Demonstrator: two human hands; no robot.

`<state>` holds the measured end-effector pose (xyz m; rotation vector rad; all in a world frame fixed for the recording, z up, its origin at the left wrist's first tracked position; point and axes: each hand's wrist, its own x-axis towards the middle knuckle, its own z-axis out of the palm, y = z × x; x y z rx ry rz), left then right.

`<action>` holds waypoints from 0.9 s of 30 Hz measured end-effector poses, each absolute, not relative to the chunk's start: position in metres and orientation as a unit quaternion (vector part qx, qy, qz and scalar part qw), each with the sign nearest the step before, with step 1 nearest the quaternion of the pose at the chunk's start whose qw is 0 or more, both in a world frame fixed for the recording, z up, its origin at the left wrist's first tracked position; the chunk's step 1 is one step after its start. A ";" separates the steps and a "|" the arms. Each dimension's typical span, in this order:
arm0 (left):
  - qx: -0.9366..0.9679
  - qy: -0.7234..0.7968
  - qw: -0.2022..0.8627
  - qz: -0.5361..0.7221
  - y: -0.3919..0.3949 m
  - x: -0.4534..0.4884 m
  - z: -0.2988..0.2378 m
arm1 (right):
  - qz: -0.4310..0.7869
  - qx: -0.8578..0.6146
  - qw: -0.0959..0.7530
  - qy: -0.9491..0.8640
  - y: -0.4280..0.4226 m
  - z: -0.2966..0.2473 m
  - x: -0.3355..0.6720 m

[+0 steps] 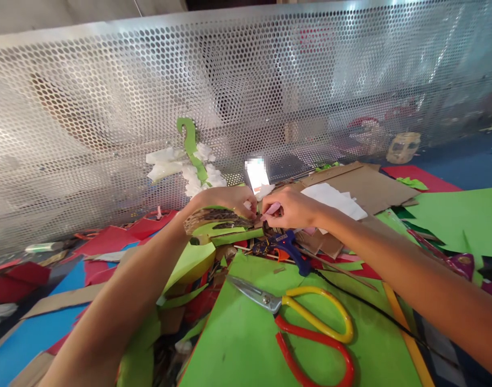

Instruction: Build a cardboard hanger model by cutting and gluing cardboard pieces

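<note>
My right hand (290, 208) pinches a small pink paper piece (273, 209) near the middle of the view. Just left of it, my left hand (233, 200) is closed, fingertips together around a small pale scrap (248, 205) whose kind is unclear. Under the left wrist lies a curved cardboard piece (213, 219) with green paper edges; whether that hand touches it is hidden. Below both hands rests a blue glue gun (292, 250) with a black cord. Nearer to me, scissors (276, 303) with one yellow and one red handle lie spread on green sheets (237, 328).
A lit phone (257, 176) leans beyond my hands. Perforated metal panel (149, 97) closes off the back. White paper shapes with a green curl (191, 145) stand at it. Cardboard (362, 188), red scraps (116, 239) and a jar (404, 148) lie around.
</note>
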<state>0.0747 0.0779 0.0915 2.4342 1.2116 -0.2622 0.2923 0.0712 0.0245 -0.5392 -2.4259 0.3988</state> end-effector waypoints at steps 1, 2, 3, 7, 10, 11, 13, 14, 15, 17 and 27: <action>0.872 0.434 0.206 -0.094 0.078 0.075 0.091 | 0.154 -0.201 0.306 -0.917 0.071 0.024 0.292; 0.872 0.434 0.208 -0.092 0.079 0.075 0.091 | 0.158 -0.198 0.304 -0.918 0.072 0.024 0.292; 0.872 0.433 0.211 -0.089 0.079 0.075 0.091 | 0.160 -0.197 0.302 -0.919 0.072 0.024 0.292; 0.879 0.427 0.193 -0.091 0.085 0.074 0.090 | 0.154 -0.206 0.311 -0.915 0.072 0.024 0.293; 0.883 0.417 0.196 -0.088 0.089 0.072 0.087 | 0.151 -0.201 0.316 -0.915 0.072 0.023 0.292; 0.884 0.413 0.205 -0.083 0.090 0.072 0.087 | 0.152 -0.195 0.315 -0.916 0.072 0.023 0.292; 0.881 0.414 0.214 -0.079 0.089 0.073 0.087 | 0.156 -0.188 0.309 -0.919 0.072 0.023 0.292; 0.880 0.420 0.209 -0.078 0.088 0.075 0.088 | 0.155 -0.191 0.309 -0.919 0.072 0.023 0.292; 0.877 0.430 0.200 -0.081 0.086 0.076 0.089 | 0.151 -0.197 0.310 -0.918 0.073 0.023 0.293; 0.872 0.447 0.181 -0.089 0.083 0.078 0.091 | 0.141 -0.212 0.319 -0.913 0.073 0.024 0.294; 0.873 0.443 0.178 -0.095 0.082 0.077 0.093 | 0.129 -0.215 0.338 -0.907 0.073 0.023 0.294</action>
